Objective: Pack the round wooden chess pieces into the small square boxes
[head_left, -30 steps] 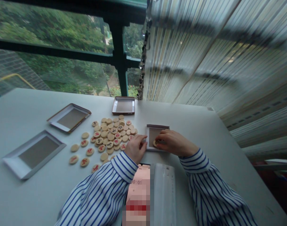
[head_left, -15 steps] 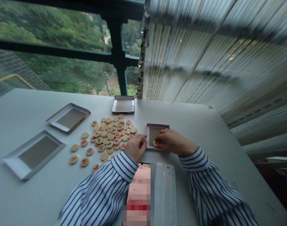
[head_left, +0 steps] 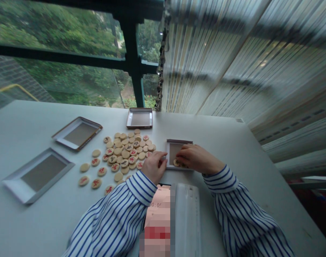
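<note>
Right fingers [head_left: 183, 153] at discs [head_left: 176, 163], inside shallow tray [head_left: 174, 149]

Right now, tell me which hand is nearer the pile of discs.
Left. The left hand is at the right edge of the pile; the right hand is farther right, over the rightmost tray.

Dark window frame [head_left: 131, 61], green trees [head_left: 58, 30], string curtain [head_left: 195, 89]
</note>
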Available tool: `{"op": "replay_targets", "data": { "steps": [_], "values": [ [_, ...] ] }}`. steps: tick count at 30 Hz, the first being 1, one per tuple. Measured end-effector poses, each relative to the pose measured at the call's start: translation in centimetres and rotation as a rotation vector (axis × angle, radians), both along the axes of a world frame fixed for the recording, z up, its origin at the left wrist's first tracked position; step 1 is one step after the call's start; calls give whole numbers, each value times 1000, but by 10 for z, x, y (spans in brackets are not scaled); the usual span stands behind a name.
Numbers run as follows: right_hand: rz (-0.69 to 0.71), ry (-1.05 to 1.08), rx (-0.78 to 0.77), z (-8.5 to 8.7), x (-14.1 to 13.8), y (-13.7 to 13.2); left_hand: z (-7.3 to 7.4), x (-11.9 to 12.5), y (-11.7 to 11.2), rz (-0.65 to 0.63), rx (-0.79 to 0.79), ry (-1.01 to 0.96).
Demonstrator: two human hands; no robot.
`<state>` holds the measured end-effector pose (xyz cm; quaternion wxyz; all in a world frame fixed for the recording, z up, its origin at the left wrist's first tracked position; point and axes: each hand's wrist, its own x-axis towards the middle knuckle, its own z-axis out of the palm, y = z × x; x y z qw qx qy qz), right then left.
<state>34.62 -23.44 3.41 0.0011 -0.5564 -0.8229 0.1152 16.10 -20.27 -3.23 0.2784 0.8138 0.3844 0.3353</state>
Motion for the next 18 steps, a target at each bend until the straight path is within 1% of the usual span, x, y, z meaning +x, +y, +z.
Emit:
{"op": "replay_targets", "data": {
  "steps": [3, 10, 18],
  "values": [
    [-2, -9, 4, -1, -2, 1, 0, 0, 0, -3, 2, -1],
    [35, 23, -44, -5, -4, 1, 0, 0, 0, -2, -7, 15],
    [57, 46, -41, -8, -3, 1, 1, 0, 0, 3, 4, 4]
  ]
}}
